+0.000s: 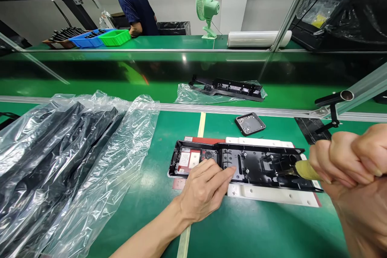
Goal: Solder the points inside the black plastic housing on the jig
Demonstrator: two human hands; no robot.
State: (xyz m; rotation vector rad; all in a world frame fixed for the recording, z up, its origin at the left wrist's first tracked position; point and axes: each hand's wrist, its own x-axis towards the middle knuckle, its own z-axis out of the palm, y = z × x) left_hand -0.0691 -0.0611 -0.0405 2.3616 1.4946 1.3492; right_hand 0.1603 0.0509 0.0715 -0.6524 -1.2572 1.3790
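We have our left hand [205, 189] over the near edge of the black housing [256, 165], left of its middle; fingers partly curled, index fingertip down on the inner plate; whether it pinches the near wall we cannot tell. Our right hand [359, 157] is at the housing's right end, closed in a fist round the yellow-handled tool [306, 169]; the tool's dark tip reaches inside the housing, exact type unclear. The housing lies open side up between our hands, left hand on it, right hand just off its right end; under it we see a white fixture [272, 197] on a red board [208, 140], both on the green worktop [256, 234].

Left of the housing, dark parts in clear plastic bags [121, 169]; just beyond the housing, a small black tray [250, 123] of tiny pieces; beyond its right end, a bracket with a black tube [335, 98]; farther out, behind the metal rail, another black part [238, 90] on clear film.

Farthest beyond the housing: brown, blue [90, 40] and green [116, 37] bins to the left; a person in dark blue [137, 12] beside them; a green fan [205, 6]; a clear-wrapped roll [254, 39] to the fan's right.
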